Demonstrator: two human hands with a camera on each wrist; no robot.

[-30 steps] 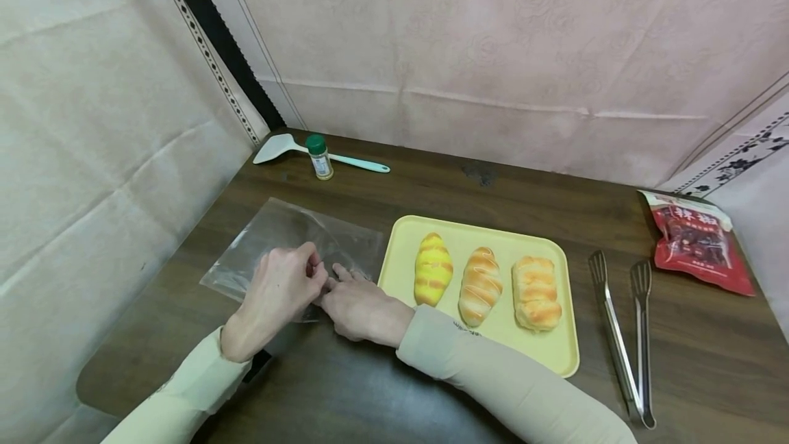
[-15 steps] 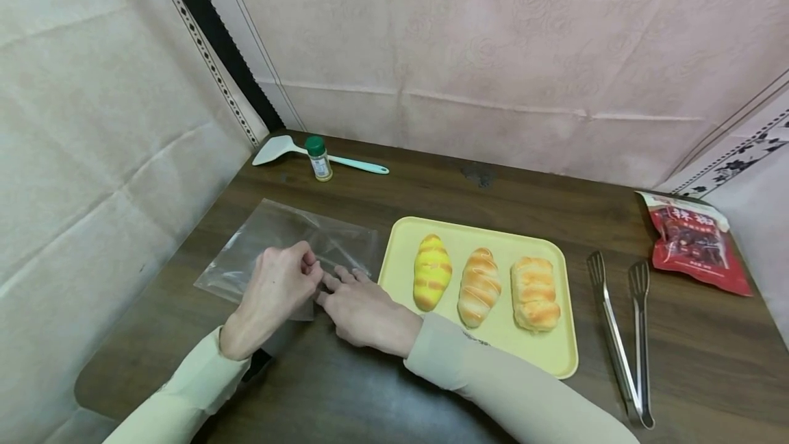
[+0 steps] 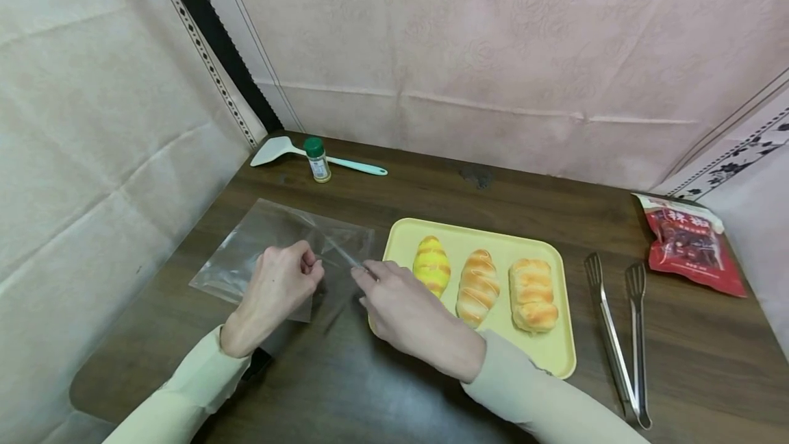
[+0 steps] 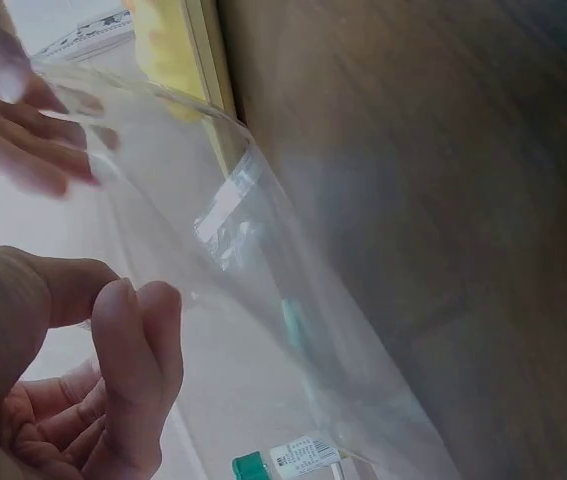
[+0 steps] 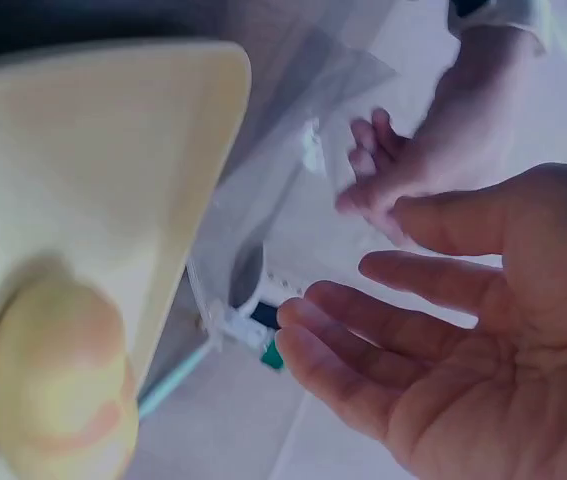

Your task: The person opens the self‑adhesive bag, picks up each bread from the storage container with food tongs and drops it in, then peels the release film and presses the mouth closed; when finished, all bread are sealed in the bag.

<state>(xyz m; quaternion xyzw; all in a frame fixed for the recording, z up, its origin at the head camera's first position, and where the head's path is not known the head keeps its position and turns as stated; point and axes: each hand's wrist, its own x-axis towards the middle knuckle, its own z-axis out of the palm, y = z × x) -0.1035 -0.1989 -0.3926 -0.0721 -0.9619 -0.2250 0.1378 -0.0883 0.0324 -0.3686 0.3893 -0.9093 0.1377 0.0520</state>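
Observation:
A clear plastic bag (image 3: 237,249) lies spread on the left of the table, one side of it raised toward the hands. With thumb and forefinger my left hand (image 3: 277,283) pinches the bag's near part. My right hand (image 3: 419,317) is at the tray's near left corner, close beside the bag's right edge; the right wrist view shows its fingers (image 5: 363,330) loosely spread and parted from the thumb. On the pale yellow tray (image 3: 487,233) lie a yellow roll (image 3: 432,264), partly behind the right hand, a twisted golden roll (image 3: 478,286) and a ridged oblong roll (image 3: 533,293).
Metal tongs (image 3: 640,355) lie right of the tray. Behind them is a red food packet (image 3: 693,249). A green-capped spice jar (image 3: 318,162) stands at the back left, before a pale green spatula (image 3: 274,149). Cloth walls (image 3: 493,53) enclose the table's back and sides.
My right hand has moved away from the left hand, rightward over the tray's corner, and the bag's edge between them has lifted. The left hand has stayed nearly in place.

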